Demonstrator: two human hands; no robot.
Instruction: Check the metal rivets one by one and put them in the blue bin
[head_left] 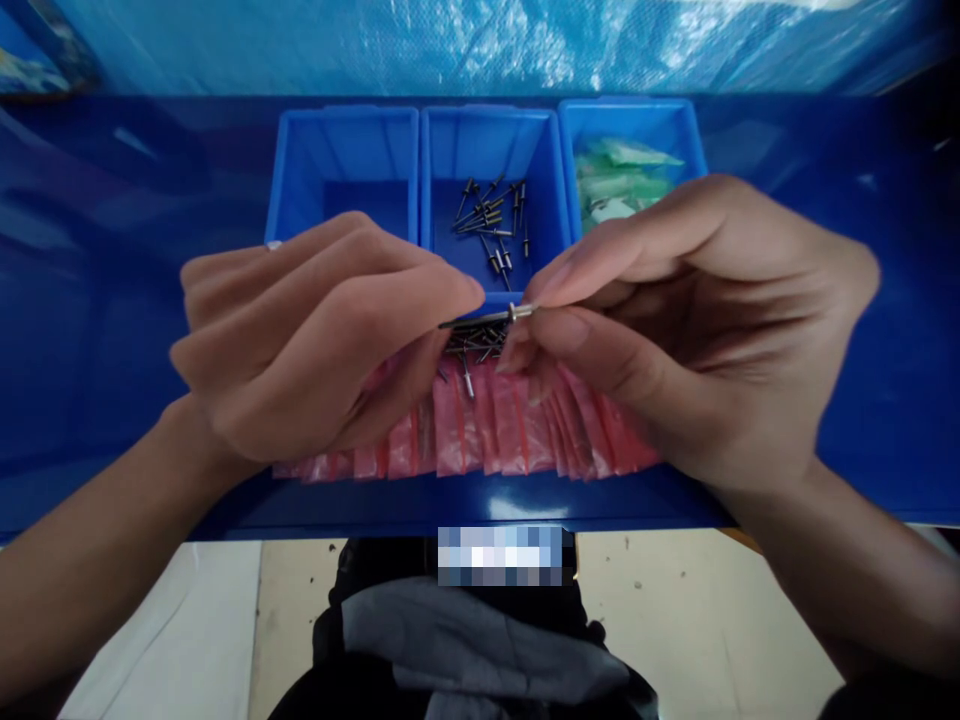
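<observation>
Level between my two hands is a pop rivet [512, 312], its flange and thin pin showing. The thumb and index finger of my right hand [705, 330] pinch its short body end. My left hand [322, 340] is closed, its fingertips at the tip of the pin; the thumb is partly hidden behind the fingers. Just below lie several loose pop rivets [469, 380] on a row of pink plastic zip bags [517, 430]. Behind my hands, the middle blue bin [491, 125] holds more rivets [487, 215].
A blue bin [349, 130] stands at the left, partly covered by my left hand. In the right blue bin [630, 115] are green plastic bags [626, 180]. The table [112, 300] is dark blue, with its front edge near my lap. A shiny blue sheet [480, 45] hangs behind.
</observation>
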